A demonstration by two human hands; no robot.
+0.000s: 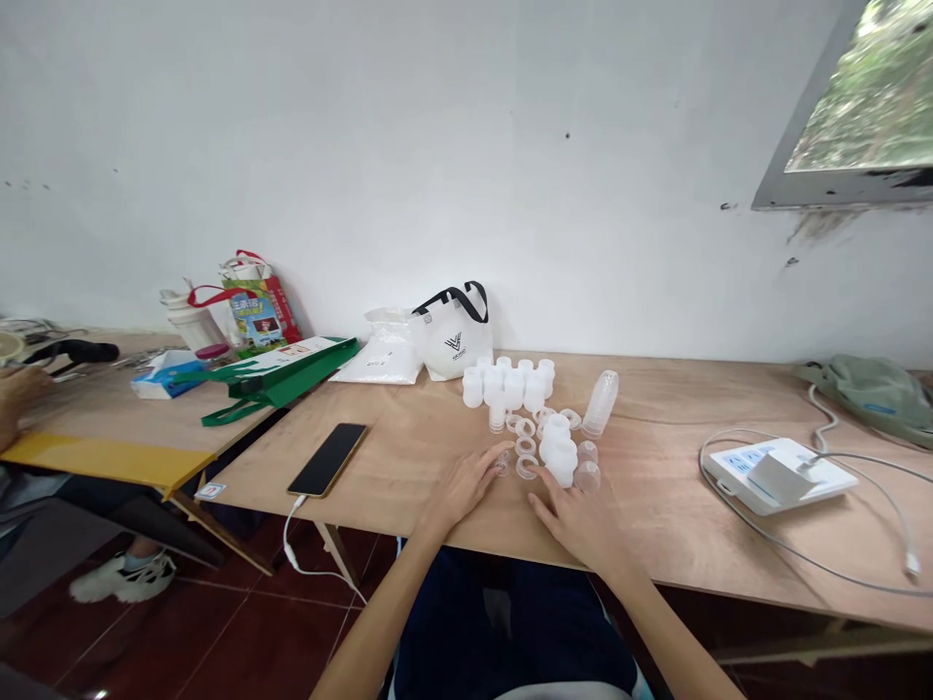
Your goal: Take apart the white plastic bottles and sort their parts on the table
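My left hand (465, 488) lies low over the table front, fingers stretched out, their tips at a small clear plastic piece (501, 465). To its right, my right hand (575, 517) has its fingers spread, with the index fingertip close to a translucent ring (526, 468). Just beyond the right fingers stands a group of white plastic bottles (558, 445). Clear domed caps (587, 474) sit at their right side. Farther back are several more white bottles (513, 389) in rows. A tall stack of clear cups (602, 402) leans behind the caps.
A phone (328, 461) on a cable lies left on the wooden table (408, 437). Behind are a white plastic bag (383, 352), a white tote (458, 340) and a green bag (292, 384). At right rest a white power strip (765, 476) and cables. A person's hand (20, 397) is far left.
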